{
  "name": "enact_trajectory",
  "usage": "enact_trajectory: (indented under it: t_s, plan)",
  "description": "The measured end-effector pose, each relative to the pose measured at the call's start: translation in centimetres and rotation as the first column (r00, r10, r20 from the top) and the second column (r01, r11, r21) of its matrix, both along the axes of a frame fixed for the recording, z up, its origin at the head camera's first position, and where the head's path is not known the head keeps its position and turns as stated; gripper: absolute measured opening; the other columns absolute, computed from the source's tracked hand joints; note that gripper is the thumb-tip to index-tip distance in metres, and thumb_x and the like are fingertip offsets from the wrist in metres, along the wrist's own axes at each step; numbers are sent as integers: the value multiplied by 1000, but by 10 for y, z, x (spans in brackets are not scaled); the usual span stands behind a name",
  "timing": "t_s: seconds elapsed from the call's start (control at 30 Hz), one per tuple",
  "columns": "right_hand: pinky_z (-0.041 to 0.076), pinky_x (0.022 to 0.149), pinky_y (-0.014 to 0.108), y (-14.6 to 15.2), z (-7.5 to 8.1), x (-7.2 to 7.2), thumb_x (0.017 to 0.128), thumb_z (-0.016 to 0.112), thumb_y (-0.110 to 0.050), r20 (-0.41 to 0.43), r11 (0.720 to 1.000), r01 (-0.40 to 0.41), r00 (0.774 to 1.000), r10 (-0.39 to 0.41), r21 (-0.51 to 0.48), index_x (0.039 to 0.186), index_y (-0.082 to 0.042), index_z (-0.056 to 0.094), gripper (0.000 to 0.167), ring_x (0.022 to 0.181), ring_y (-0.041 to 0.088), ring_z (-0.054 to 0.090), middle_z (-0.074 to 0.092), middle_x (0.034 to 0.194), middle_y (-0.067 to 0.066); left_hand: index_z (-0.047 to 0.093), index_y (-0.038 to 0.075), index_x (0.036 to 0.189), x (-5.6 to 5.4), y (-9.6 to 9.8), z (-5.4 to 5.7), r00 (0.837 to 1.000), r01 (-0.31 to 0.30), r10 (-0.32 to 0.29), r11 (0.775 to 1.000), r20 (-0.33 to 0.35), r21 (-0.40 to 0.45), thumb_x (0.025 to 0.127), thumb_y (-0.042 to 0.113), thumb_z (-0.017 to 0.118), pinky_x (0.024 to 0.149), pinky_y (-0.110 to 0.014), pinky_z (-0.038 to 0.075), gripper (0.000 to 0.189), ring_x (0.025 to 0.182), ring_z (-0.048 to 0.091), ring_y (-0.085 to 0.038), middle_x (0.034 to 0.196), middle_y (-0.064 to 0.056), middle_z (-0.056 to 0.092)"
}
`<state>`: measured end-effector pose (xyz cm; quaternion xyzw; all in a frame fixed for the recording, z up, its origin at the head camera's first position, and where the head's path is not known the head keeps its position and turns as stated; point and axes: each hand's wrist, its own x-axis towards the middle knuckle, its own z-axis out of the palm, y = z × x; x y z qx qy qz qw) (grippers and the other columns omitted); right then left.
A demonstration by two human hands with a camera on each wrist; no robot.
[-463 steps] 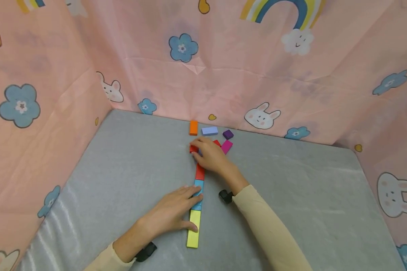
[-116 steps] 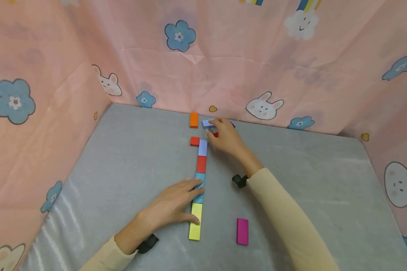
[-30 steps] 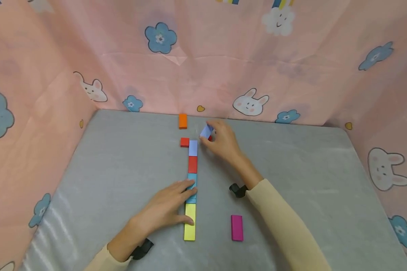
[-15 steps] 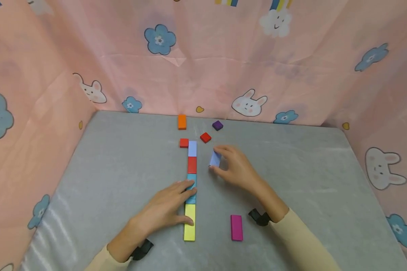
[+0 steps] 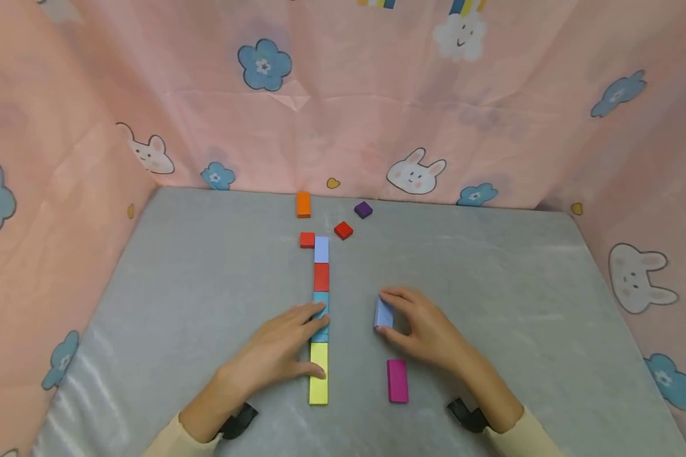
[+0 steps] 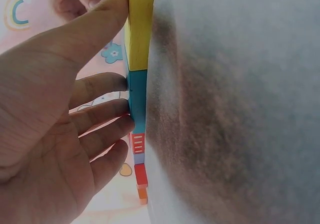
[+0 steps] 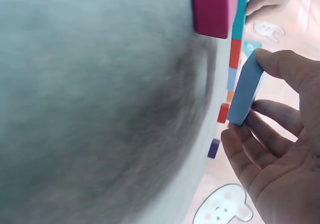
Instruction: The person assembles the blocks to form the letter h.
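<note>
Prob. lightwt., rigid lavender block (image 5: pixel 383 313) is pinched at ends (rec. hold) by R hand (image 5: pixel 431 331), inside tabletop (image 5: pixel 525 279) RH edge, L hand (image 5: pixel 277 348) unclenched.

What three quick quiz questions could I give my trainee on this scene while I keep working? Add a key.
1. Multiple choice: what does the right hand hold?
A) a dark purple square block
B) a pale blue rectangular block
C) a red square block

2. True or false: the orange rectangular block lies nearer the pink printed cloth backdrop than the magenta rectangular block does.

3. Fill in: of the blocks touched by the left hand, the one nearest the person is ____.

Key: 1. B; 2. true; 3. the yellow rectangular block.
</note>
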<state>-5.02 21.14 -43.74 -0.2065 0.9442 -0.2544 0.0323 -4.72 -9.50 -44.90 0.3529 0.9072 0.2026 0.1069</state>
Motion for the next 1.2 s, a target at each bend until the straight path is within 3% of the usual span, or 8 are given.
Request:
enact_trajectory:
  t_s: [0.6, 1.2]
  plan:
    - [58, 110, 52, 16, -8, 23, 88, 88, -24, -52, 1000, -17, 998, 18, 20, 143, -4, 66, 62, 134, 28, 64, 65, 144, 7, 59, 6, 150, 0, -1, 3, 1000, 1, -1, 1000, 1, -3, 80, 50, 90, 130, -44, 40, 88, 153, 48, -30, 163, -13, 51]
    - [59, 109, 51, 19, -13, 30, 89, 86, -25, -45, 996, -76, 996, 79, 52, 144, -5, 65, 62, 133, 27, 65, 66, 145, 7, 58, 6, 151, 0, -1, 3, 1000, 4, -5, 1000, 20, 1, 80, 49, 90, 130, -45, 40, 88, 154, 47, -31, 164, -14, 50]
